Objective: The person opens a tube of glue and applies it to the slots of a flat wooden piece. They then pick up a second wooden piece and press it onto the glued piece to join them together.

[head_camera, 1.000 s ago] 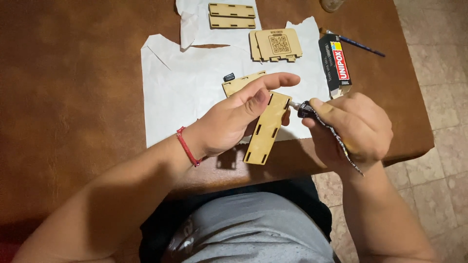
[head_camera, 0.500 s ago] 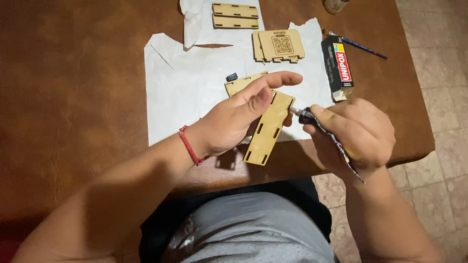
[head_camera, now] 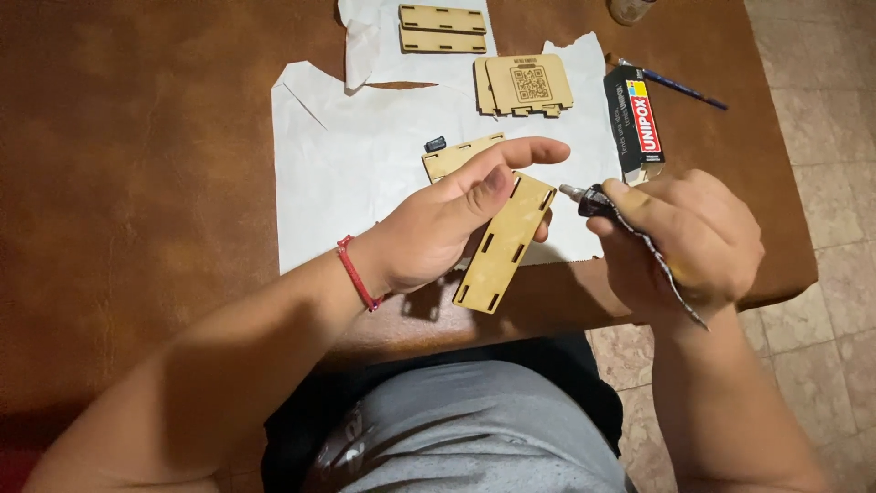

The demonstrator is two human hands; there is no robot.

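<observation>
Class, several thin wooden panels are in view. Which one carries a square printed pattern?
The wooden panel lying flat on the white paper, beside the glue box. The other panels show only slots or plain faces.

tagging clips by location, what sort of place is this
Probably a home craft spot. A brown table on a tiled floor, covered with paper, holds wooden panels; the right hand squeezes a glue tube.

Slotted panel looks like pale matt plywood. Glue tube is crinkled metal, table glossy brown, sheet plain white paper.
</observation>
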